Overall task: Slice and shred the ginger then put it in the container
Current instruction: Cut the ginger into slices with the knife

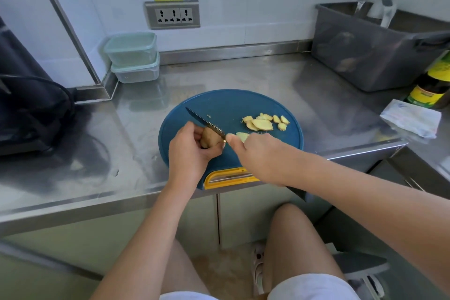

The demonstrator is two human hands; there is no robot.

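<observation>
A round blue cutting board (224, 105) with a yellow handle lies at the counter's front edge. My left hand (190, 151) grips a brown piece of ginger (209, 137) on the board. My right hand (258, 156) holds a black knife (204, 122), whose blade rests across the top of the ginger and points to the far left. Several pale ginger slices (264, 123) lie on the right part of the board, and one more slice (242, 136) sits just beside my right thumb. Two stacked clear containers (132, 56) with pale green lids stand at the back left.
A grey plastic bin (372, 51) stands at the back right, with a dark bottle (433, 85) and a white packet (411, 118) near it. A dark bag (29, 105) sits on the left. A wall socket (173, 15) is above the steel counter (243, 75).
</observation>
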